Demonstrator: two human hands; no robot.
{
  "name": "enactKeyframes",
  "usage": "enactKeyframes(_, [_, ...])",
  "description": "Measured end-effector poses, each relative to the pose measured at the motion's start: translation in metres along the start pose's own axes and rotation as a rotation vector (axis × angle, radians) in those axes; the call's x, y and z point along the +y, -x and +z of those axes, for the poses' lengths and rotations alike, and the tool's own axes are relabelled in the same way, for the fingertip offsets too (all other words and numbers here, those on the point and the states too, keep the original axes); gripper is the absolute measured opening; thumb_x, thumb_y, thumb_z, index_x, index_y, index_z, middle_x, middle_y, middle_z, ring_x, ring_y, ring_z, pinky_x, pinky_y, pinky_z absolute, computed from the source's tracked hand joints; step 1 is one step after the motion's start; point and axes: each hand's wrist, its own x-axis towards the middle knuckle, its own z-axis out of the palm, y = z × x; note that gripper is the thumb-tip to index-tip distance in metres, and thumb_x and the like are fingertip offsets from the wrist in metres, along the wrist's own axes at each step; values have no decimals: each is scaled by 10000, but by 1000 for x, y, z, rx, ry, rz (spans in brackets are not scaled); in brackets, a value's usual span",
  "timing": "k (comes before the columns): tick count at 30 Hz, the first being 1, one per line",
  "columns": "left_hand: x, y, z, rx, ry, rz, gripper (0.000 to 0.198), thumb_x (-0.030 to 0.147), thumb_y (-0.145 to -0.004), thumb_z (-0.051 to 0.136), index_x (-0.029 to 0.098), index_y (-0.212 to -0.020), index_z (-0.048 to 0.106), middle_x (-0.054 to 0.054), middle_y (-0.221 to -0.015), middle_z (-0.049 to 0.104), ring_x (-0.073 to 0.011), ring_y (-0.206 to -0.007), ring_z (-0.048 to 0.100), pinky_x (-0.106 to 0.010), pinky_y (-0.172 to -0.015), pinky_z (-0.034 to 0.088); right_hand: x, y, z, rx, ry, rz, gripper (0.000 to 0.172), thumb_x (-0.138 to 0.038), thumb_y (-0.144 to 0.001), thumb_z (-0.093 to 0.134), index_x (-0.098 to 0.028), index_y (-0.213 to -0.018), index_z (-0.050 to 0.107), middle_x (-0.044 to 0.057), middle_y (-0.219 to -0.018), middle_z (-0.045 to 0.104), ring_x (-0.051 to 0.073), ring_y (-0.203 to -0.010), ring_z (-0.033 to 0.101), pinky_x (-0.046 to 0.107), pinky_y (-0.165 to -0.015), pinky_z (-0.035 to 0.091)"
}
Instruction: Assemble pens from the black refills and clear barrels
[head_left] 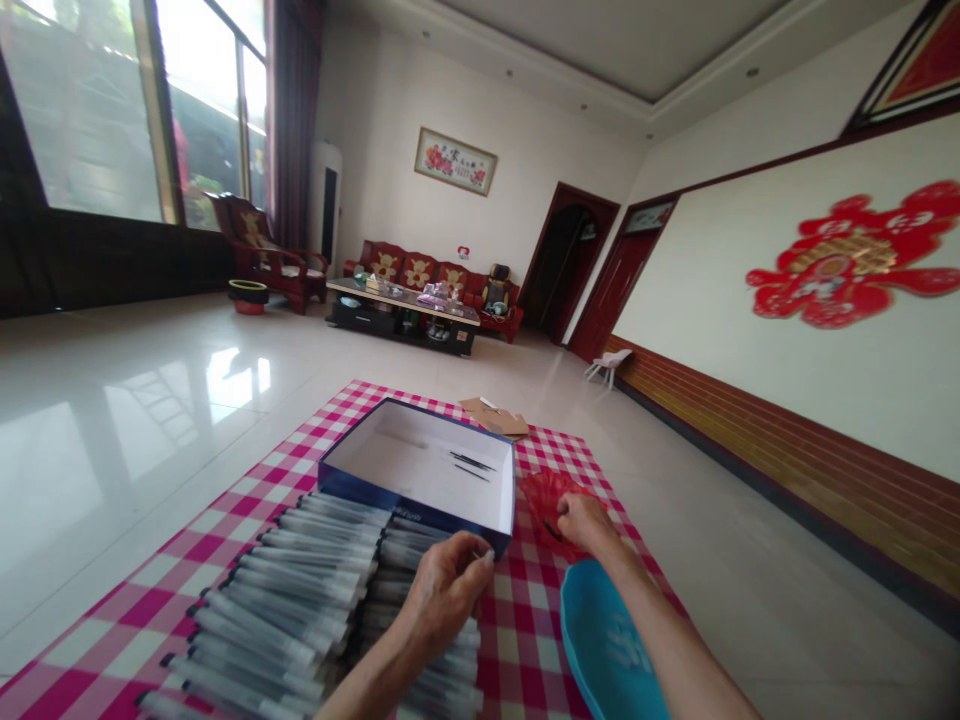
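My left hand [448, 578] is closed in a pinch beside the near corner of the blue-rimmed box, above the pens. A small pale tip shows at its fingertips, too little to name. My right hand [587, 522] reaches over a red translucent dish [534, 488], fingers pinched together. Small dark pieces [553, 532] lie by those fingertips; whether they are held is unclear. Clear-barrelled pens [300, 575] with dark ends lie in stacked rows at the left. Below my right forearm is a blue tray [581, 620] with pale small parts [624, 645] in it.
The shallow blue box [405, 450], white inside, holds a few thin black sticks [472, 464]. Flattened brown cardboard [499, 418] lies behind it. A pink checked cloth [180, 540] covers the table. Farther off stand a low table [405, 300] and a small chair [609, 365].
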Motion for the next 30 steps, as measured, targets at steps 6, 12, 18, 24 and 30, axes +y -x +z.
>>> enactKeyframes(6, [13,5,-2,6,-69,75,208,324,-820,530,134,-837,614,43,-553,472,-90,-470,420,-198,-457,325,-42,64,-9,-36,-588,-163,286,-316,-873,432,-195,-1058,614,37,-881,687,163,-745,632,265,-648,494])
enactKeyframes(12, [28,10,-3,-22,-184,148,237,337,-826,553,146,-852,690,35,-570,472,-91,-530,351,-201,-503,289,-70,111,3,-163,-1314,-144,233,-356,-841,570,-199,-1001,635,21,-778,634,145,-714,556,283,-706,452])
enactKeyframes(18, [27,11,0,-30,-240,138,264,348,-829,536,144,-812,703,43,-538,379,-92,-521,286,-201,-472,242,-74,115,2,-127,-1231,-155,223,-382,-827,590,-191,-938,617,13,-773,605,149,-708,533,282,-687,444])
enactKeyframes(24, [24,11,1,-26,-266,134,262,357,-821,547,150,-790,704,35,-553,428,-98,-532,329,-195,-487,270,-72,117,0,-117,-1171,-163,249,-403,-819,590,-189,-940,630,23,-787,615,163,-725,548,279,-679,448])
enactKeyframes(30, [22,11,-1,-12,-345,146,214,300,-813,545,167,-805,712,39,-548,465,-98,-529,377,-191,-506,288,-74,118,2,-127,-1091,-216,227,-395,-836,570,-192,-920,626,-1,-741,597,134,-667,515,246,-627,421])
